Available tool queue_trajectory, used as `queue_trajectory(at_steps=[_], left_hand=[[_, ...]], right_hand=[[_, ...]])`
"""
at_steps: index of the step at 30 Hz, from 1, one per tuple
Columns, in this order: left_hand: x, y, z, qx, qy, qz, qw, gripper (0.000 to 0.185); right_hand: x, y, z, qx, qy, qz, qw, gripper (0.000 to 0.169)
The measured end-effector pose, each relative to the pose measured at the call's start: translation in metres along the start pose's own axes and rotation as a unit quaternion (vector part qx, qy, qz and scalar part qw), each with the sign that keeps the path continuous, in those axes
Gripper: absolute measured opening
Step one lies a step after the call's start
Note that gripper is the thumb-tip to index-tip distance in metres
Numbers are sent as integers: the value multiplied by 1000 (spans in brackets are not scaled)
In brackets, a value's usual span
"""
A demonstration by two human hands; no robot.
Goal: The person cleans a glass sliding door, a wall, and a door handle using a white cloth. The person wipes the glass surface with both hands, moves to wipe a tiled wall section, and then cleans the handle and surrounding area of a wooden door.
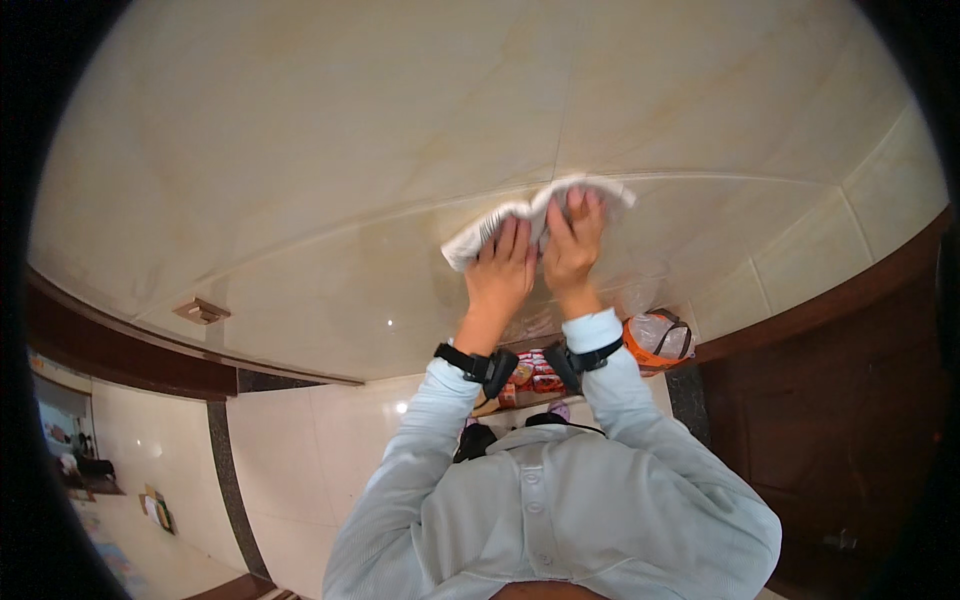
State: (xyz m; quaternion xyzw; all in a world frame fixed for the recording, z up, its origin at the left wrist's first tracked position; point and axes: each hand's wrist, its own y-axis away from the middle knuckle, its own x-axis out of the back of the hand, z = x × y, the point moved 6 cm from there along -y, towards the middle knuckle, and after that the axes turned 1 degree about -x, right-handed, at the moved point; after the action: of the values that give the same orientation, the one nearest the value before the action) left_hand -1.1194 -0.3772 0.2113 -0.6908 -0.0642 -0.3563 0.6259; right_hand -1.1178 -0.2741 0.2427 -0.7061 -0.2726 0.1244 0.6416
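Note:
A white cloth (478,238) with grey stripes is spread against the glossy cream wall tiles (337,135), just below a long horizontal joint. My left hand (504,259) presses on the cloth's left half, its fingers pointing up. On the right half lies my right hand (574,244), fingers slightly bent and blurred. The two hands are close side by side, and the cloth bunches between them. Both wrists carry black straps with a dark device.
A wall switch (201,310) sits to the left. Below my hands are red packages (546,382) and an orange bag (639,349) holding clear plastic. A dark brown door (810,450) stands at the right. On the pale floor (285,465), far left, lies a small box (157,511).

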Motion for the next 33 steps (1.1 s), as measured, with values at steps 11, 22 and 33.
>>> queue_trajectory(at_steps=[11,22,33], left_hand=[[52,-37,-5,-27,19,41,999,42],[12,56,-43,-27,2,-124,992,45],[63,7,-61,-14,-3,-97,995,42]], right_hand=[[-7,-20,-32,-100,-85,-74,989,44],[-48,98,-54,-146,-94,-143,974,48],[-36,12,-93,-132,-103,-136,976,45]])
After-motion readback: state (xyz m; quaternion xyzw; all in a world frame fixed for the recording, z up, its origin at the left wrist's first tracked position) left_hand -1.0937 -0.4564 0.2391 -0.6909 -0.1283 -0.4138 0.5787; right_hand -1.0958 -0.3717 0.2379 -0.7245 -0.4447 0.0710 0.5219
